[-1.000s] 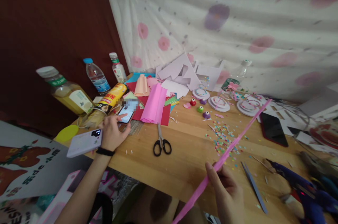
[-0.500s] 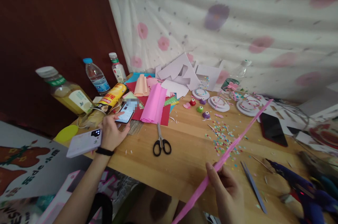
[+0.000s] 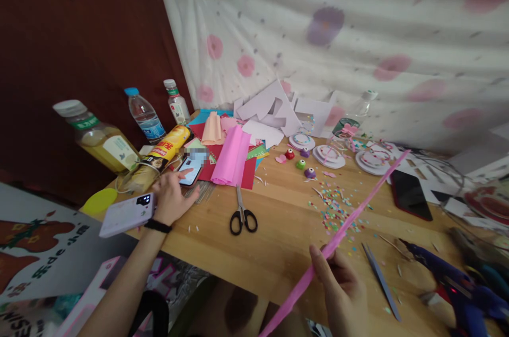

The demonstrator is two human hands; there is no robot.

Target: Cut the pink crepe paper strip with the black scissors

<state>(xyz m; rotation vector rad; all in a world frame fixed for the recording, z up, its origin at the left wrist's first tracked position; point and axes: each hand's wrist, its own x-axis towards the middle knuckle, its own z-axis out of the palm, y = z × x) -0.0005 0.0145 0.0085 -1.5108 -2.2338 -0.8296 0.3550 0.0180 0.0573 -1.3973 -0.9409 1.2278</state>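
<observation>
My left hand [image 3: 172, 199] rests at the table's left side, its index finger on the lit screen of a phone [image 3: 192, 168] and its other fingers apart. Part of that screen is blurred out. Pinched between the thumb and fingers of my right hand [image 3: 340, 284] is a long, narrow strip of pink crepe paper [image 3: 345, 224], slanting from the lap up over the table. A folded pink crepe sheet [image 3: 233, 157] lies beside the phone. Black-handled scissors [image 3: 239, 210] lie between my hands, blades pointing away.
Bottles [image 3: 146, 117] and a yellow canister [image 3: 169, 142] stand at left, near a lilac phone [image 3: 127, 214]. Colourful confetti [image 3: 336, 207], tweezers [image 3: 382, 281] and a blue glue gun [image 3: 441, 271] occupy the right, with a dark phone [image 3: 411, 195]. White cutouts [image 3: 270, 106] lean at the back.
My left hand has shifted slightly, its thumb lifting away from the phone's edge while the index finger stays on the screen. My right hand and the strip look unchanged.
</observation>
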